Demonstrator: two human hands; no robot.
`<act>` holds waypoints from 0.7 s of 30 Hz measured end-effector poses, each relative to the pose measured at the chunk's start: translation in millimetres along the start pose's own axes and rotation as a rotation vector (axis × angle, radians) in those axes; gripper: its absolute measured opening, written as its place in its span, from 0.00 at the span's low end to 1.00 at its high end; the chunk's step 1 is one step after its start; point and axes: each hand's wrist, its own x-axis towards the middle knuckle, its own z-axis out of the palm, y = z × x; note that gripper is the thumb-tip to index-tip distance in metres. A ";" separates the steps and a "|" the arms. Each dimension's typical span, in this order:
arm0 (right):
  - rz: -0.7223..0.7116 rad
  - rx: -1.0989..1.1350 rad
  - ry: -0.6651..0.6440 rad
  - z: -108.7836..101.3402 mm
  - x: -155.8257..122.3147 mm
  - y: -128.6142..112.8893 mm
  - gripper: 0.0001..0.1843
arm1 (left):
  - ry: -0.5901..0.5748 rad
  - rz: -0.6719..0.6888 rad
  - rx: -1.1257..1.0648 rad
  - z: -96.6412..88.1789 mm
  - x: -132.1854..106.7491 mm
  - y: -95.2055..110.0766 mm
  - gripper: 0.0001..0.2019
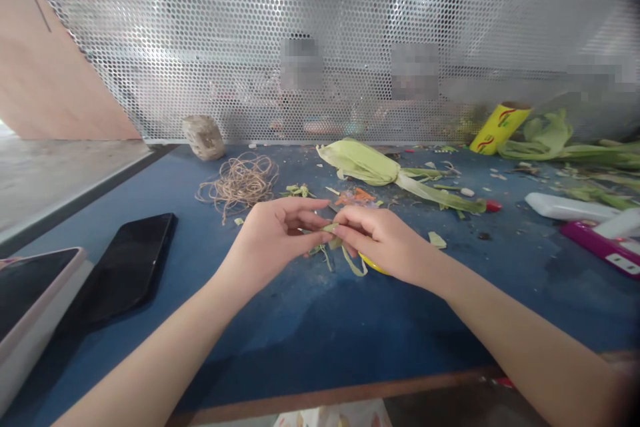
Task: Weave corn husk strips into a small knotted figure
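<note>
Head view: the left hand [273, 237] and right hand [387, 243] meet fingertip to fingertip just above the table [310, 320], and together they pinch a pale green strip [330, 229]. Each hand presses the strip between thumb and forefinger, while the other fingers curl loosely behind. The strip lies in the narrow gap where the two pinches meet, and its loose ends [354, 265] hang down below the grip and touch the table. A yellow thing [373, 264] peeks out right under the right palm; whether the hand holds it or only covers it cannot be told.

Just beyond the grip lie orange scraps [357, 197]. Beyond them and a little to the right is a husk [370, 163], its tail trailing off to the right towards a small red bit [493, 205]. Beyond the grip to the left sits a tangle of twine [240, 183], and farther back a pale lump [203, 137] rests near the mesh [200, 47] that walls off the back of the table. Well to the left of the grip a black phone [125, 267] lies flat, touching a tablet [25, 293] at the edge of view. Well to the right lie a white case [570, 207] and a magenta one [600, 248], with a yellow roll [500, 127] far back beside more green leaves [550, 137].
</note>
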 end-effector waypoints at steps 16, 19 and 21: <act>0.007 -0.033 0.003 0.6 0.7 -1.1 0.12 | 0.013 -0.028 -0.034 1.1 0.0 -2.5 0.19; -0.032 -0.081 0.028 0.0 0.9 0.0 0.11 | -0.029 -0.062 -0.069 0.7 -0.6 -0.1 0.20; -0.053 -0.109 0.039 -1.3 0.9 -0.1 0.10 | -0.070 -0.079 -0.092 -0.4 -0.1 0.8 0.20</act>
